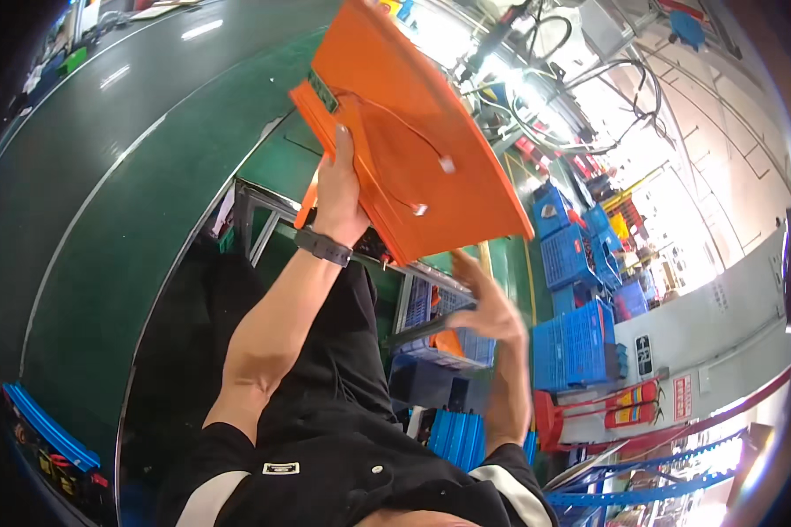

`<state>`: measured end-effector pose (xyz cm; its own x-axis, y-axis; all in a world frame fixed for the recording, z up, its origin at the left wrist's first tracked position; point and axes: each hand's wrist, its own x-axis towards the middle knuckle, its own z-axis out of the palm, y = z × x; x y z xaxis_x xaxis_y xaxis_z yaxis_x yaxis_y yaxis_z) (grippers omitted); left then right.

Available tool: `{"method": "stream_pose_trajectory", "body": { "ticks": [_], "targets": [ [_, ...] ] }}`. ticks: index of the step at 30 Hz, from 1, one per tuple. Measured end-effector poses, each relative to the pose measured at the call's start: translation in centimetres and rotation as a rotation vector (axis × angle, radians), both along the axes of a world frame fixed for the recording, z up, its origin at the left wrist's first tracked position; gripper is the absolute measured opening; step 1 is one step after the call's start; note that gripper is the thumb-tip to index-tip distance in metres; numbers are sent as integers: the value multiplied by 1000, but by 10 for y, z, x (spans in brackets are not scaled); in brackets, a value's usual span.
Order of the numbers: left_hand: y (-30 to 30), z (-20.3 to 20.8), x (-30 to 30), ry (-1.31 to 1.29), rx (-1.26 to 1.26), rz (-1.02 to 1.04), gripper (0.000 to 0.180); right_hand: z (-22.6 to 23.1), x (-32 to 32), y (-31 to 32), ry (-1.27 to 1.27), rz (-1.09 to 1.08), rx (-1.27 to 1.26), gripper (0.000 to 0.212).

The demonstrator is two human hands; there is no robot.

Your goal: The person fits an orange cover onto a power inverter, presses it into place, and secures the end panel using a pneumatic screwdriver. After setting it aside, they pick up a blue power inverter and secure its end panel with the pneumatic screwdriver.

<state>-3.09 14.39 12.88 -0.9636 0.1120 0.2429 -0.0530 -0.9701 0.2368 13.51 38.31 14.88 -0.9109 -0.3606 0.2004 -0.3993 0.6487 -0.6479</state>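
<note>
Head: panel (413,167) in left hand (336,195), near right hand (494,312).

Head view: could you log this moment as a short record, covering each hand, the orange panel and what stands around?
Left hand: gripping the orange panel near its left edge
Left wrist: black wristband
Right hand: open, blurred, close to the panel's lower edge; contact cannot be told
Panel: raised, tilted; two white plugs show against its face
Surroundings: blue crates on the right
</note>
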Motion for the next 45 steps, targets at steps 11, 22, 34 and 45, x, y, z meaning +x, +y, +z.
{"method": "stream_pose_trajectory", "body": {
  "ticks": [11, 22, 34, 45],
  "targets": [
    [14, -58, -42, -280, -398, 167, 51, -25, -97, -100, 392, -430, -683, 22],
    [-16, -7, -29, 231, -743, -130, 38, -14, -164, -24, 924, -294, -197, 17],
    [-7, -25, -87, 313, -1368, 261, 20, -12, -171, 3, 1001, -164, -218, 19],
    [2, -29, -214, 395, -1692, 571, 13, -39, -233, 28, 780, -242, -393, 38]
  ]
}}
